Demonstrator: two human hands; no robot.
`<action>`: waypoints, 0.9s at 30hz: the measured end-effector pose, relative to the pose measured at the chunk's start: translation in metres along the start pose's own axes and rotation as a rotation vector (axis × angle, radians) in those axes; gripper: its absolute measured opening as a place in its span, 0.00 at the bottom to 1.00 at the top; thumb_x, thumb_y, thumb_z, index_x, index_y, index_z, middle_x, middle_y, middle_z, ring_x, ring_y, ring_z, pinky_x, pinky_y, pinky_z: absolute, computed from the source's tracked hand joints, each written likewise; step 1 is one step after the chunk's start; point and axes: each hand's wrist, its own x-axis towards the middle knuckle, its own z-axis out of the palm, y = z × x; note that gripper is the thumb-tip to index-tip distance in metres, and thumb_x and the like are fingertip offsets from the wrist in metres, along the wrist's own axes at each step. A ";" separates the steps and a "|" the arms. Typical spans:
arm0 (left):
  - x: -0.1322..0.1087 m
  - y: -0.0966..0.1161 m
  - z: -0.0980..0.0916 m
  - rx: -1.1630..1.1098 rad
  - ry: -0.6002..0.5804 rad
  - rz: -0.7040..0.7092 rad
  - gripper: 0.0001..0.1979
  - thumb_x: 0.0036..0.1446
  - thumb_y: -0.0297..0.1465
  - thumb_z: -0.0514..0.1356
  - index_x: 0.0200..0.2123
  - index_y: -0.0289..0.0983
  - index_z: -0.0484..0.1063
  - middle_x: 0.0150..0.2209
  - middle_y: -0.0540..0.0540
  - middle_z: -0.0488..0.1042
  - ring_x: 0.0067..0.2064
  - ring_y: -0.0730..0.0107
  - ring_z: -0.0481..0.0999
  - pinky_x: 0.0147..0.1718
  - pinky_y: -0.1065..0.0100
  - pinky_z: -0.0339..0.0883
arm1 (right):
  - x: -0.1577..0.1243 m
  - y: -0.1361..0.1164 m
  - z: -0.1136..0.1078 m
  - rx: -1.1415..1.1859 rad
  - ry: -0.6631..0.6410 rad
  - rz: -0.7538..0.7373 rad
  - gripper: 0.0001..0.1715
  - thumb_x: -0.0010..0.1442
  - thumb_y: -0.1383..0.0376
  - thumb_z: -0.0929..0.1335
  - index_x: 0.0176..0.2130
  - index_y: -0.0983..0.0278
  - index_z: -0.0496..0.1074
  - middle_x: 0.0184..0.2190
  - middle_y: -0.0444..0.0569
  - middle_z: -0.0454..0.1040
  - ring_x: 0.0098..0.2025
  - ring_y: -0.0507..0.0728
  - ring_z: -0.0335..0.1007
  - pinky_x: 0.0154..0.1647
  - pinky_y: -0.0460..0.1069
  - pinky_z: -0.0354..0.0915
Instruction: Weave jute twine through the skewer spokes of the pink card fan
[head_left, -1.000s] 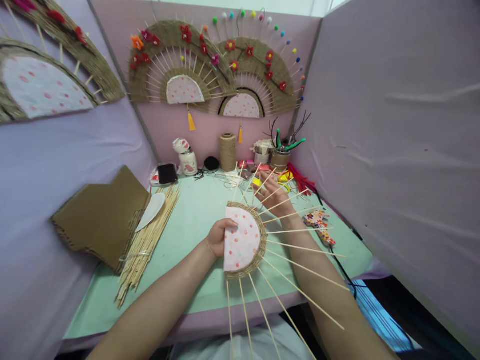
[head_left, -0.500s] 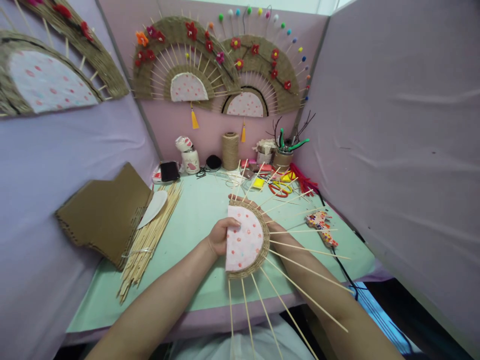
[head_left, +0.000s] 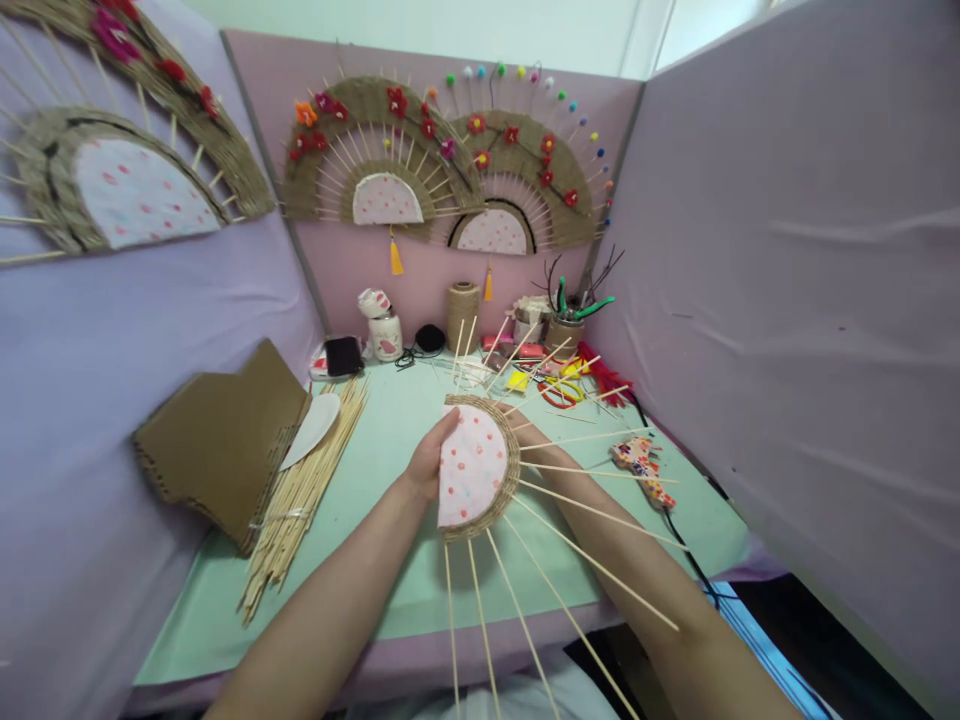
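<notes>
A half-round fan (head_left: 474, 465) is held up over the table, its straight edge to the left. Its middle is white with pink-red dots, woven brown cord borders the curve, and thin bare sticks spread out from the rim. My left hand (head_left: 429, 460) grips the straight edge, thumb on the dotted face and the other fingers hidden behind. Beneath the sticks, my right hand (head_left: 517, 425) holds the fan from behind at its upper right rim; most of its fingers are hidden.
Brown cardboard (head_left: 217, 440), a white half-disc (head_left: 313, 428) and bundled sticks (head_left: 300, 510) lie left. A twine spool (head_left: 463, 315), a jar with green-handled pliers (head_left: 564, 330) and scissors (head_left: 559, 392) are at the back. A patterned glue gun (head_left: 643, 470) lies right. Finished fans (head_left: 382, 110) hang behind.
The fan has shifted slightly left and up over the table with both hands. My left thumb has moved up along the straight edge. The right fingertips above the rim are now hidden.
</notes>
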 end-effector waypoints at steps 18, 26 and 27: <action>-0.016 0.039 -0.018 0.230 0.054 0.197 0.08 0.51 0.23 0.59 0.37 0.33 0.72 0.31 0.42 0.79 0.30 0.64 0.78 0.33 0.66 0.69 | 0.111 0.024 0.035 0.099 -0.091 -0.022 0.23 0.43 0.57 0.75 0.41 0.57 0.74 0.45 0.46 0.76 0.43 0.59 0.74 0.44 0.57 0.68; -0.015 0.032 -0.018 0.256 0.045 0.156 0.11 0.47 0.23 0.61 0.38 0.30 0.71 0.31 0.41 0.78 0.30 0.65 0.78 0.35 0.65 0.70 | 0.111 -0.010 0.013 0.193 -0.063 0.024 0.22 0.45 0.63 0.75 0.42 0.59 0.74 0.48 0.48 0.75 0.41 0.56 0.74 0.40 0.51 0.70; -0.015 0.032 -0.018 0.256 0.050 0.145 0.12 0.47 0.23 0.61 0.38 0.30 0.71 0.31 0.41 0.79 0.31 0.65 0.78 0.35 0.65 0.70 | 0.111 -0.015 0.009 0.202 -0.047 0.014 0.21 0.46 0.64 0.74 0.42 0.59 0.74 0.48 0.48 0.75 0.40 0.55 0.74 0.39 0.50 0.70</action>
